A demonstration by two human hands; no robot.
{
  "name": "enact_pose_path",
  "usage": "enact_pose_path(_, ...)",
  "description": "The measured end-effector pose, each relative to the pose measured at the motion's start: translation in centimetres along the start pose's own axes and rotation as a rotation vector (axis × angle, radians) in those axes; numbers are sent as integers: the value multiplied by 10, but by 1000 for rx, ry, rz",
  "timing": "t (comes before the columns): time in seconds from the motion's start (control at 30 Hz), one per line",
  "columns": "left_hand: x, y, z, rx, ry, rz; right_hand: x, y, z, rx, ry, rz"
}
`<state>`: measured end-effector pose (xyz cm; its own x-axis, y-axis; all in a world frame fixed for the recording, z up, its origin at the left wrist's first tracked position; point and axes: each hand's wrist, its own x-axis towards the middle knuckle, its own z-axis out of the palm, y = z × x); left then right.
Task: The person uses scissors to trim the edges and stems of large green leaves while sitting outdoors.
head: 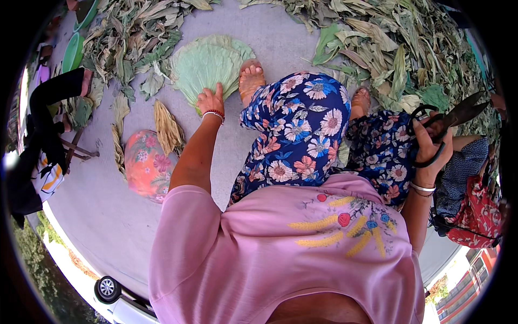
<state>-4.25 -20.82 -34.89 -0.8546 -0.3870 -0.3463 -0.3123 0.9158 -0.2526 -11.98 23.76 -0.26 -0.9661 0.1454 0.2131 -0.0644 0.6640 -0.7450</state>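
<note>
My left hand (211, 99) lies on the narrow end of a fan-shaped pile of pale green dried leaves (206, 60), which look like lotus leaves. Its fingers are spread over the top leaf, and the thumb is hard to make out. The pile is flat on the concrete floor beside my left foot. Raised over my right knee, my right hand (433, 148) grips black-handled scissors (457, 117). Their dark blades point up and to the right, slightly parted. A brown, crumpled dried leaf (168, 127) is near my left forearm.
Heaps of dried leaves (125, 40) lie at the far left, with a larger leaf heap (380, 44) at the far right. An orange floral-patterned round object (147, 166) is left of me. Green basins (73, 52) stand beyond. People sit on both sides, one wearing black sleeves (52, 89).
</note>
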Motion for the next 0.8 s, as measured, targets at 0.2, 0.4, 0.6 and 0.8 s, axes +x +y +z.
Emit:
enact_pose_path(0.2, -11, 0, -13, -158, -49, 14, 4, 1, 4, 60, -23, -10)
enact_pose_path(0.4, -11, -1, -11, -389, -57, 18, 3, -3, 6, 17, -21, -1)
enact_pose_path(0.6, -5, -21, 3, -648, 149, -321, 3, 3, 3, 36, 0, 4)
enact_pose_path(0.8, -17, -20, -1, -705, -42, -668, 3, 8, 0, 22, -11, -23)
